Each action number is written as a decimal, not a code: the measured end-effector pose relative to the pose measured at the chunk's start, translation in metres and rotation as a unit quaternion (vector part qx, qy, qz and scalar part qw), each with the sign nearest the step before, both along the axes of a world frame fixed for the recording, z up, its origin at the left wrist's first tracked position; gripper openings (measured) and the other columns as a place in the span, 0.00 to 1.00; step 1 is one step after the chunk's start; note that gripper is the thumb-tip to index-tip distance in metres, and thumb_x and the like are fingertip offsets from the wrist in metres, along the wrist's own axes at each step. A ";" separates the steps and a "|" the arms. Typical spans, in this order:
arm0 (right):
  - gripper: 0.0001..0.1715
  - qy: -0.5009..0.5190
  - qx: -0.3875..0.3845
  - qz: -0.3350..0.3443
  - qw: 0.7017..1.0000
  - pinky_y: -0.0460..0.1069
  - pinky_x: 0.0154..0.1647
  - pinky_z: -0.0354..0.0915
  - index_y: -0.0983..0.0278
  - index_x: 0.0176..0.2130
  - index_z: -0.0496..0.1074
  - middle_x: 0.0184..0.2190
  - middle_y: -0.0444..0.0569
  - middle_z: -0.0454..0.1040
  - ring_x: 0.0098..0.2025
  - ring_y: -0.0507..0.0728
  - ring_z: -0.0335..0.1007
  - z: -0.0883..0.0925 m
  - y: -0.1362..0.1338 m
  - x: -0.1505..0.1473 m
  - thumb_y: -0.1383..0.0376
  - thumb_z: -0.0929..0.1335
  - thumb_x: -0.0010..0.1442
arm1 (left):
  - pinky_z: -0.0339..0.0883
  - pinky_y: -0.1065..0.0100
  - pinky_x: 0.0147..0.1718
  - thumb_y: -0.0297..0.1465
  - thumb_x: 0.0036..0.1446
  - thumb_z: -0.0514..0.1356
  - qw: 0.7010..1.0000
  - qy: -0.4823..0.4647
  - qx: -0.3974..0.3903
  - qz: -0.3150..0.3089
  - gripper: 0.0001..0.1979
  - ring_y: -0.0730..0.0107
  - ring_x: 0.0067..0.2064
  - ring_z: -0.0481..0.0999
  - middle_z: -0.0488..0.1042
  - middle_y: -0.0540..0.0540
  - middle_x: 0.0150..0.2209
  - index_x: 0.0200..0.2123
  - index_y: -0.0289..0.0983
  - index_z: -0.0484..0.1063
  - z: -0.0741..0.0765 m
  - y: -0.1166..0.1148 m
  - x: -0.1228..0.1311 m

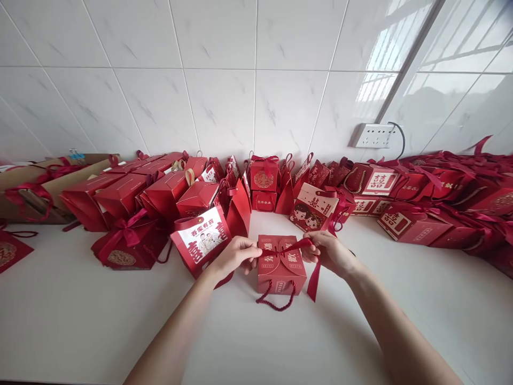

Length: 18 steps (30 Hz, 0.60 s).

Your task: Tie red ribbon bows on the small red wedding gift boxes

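Observation:
A red gift box (280,270) with gold Chinese characters stands on the white table before me. Its curved flaps meet on top, and a twisted cord handle (276,307) hangs down its near side. A dark red ribbon (296,246) runs through the flaps and crosses the top. At the box's left edge, my left hand (240,254) pinches one part of the ribbon. My right hand (326,250) grips the other part at the right, with a loose tail (315,280) dangling below it. Some fingertips of both hands are hidden.
Many red gift boxes line the tiled wall, among them a white-fronted box (206,238) at left and a cartoon-couple box (312,208) at right. A ribboned box (128,243) sits further left near a cardboard carton (24,198). A power socket (374,136) is on the wall.

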State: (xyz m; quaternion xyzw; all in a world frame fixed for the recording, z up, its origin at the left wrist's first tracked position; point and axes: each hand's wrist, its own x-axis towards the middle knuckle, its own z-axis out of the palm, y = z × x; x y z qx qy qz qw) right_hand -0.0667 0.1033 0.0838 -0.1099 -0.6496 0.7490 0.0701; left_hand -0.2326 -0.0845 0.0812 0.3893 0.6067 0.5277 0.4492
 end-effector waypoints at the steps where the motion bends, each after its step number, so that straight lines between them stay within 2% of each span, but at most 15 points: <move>1: 0.10 -0.017 0.001 0.015 1.000 0.47 0.24 0.50 0.63 0.17 0.55 0.13 0.40 0.53 0.18 0.48 0.52 -0.002 0.004 0.000 0.65 0.61 0.45 | 0.51 0.73 0.17 0.35 0.49 0.59 1.000 -0.004 -0.003 -0.007 0.15 0.79 0.18 0.63 0.66 0.52 0.18 0.16 0.35 0.61 0.000 -0.001 -0.002; 5: 0.06 -0.103 0.028 0.105 0.989 0.46 0.22 0.46 0.64 0.18 0.58 0.15 0.38 0.52 0.17 0.47 0.49 -0.006 0.013 0.003 0.66 0.61 0.42 | 0.51 0.74 0.17 0.37 0.51 0.60 0.999 -0.027 -0.022 -0.041 0.16 0.80 0.18 0.62 0.66 0.51 0.19 0.18 0.34 0.64 -0.001 -0.004 -0.008; 9: 0.05 -0.173 0.079 0.172 0.966 0.45 0.22 0.44 0.64 0.20 0.58 0.16 0.37 0.49 0.19 0.46 0.44 -0.006 0.012 0.004 0.66 0.62 0.42 | 0.50 0.73 0.15 0.42 0.51 0.60 0.995 -0.040 -0.047 -0.076 0.17 0.78 0.18 0.66 0.69 0.49 0.21 0.21 0.34 0.67 -0.005 -0.004 -0.012; 13: 0.10 -0.207 0.143 0.170 0.953 0.45 0.22 0.44 0.63 0.19 0.53 0.18 0.38 0.48 0.21 0.47 0.42 -0.006 0.003 0.000 0.65 0.63 0.43 | 0.51 0.73 0.15 0.44 0.50 0.61 0.993 -0.039 -0.071 -0.089 0.18 0.75 0.19 0.69 0.70 0.48 0.21 0.22 0.34 0.68 -0.009 -0.004 -0.013; 18: 0.15 -0.230 0.203 0.153 0.939 0.46 0.21 0.46 0.63 0.18 0.51 0.17 0.39 0.47 0.21 0.48 0.42 -0.008 -0.003 -0.005 0.63 0.63 0.45 | 0.54 0.73 0.17 0.40 0.49 0.60 0.994 -0.021 -0.072 -0.074 0.14 0.75 0.21 0.69 0.71 0.49 0.22 0.22 0.34 0.69 -0.008 -0.004 -0.013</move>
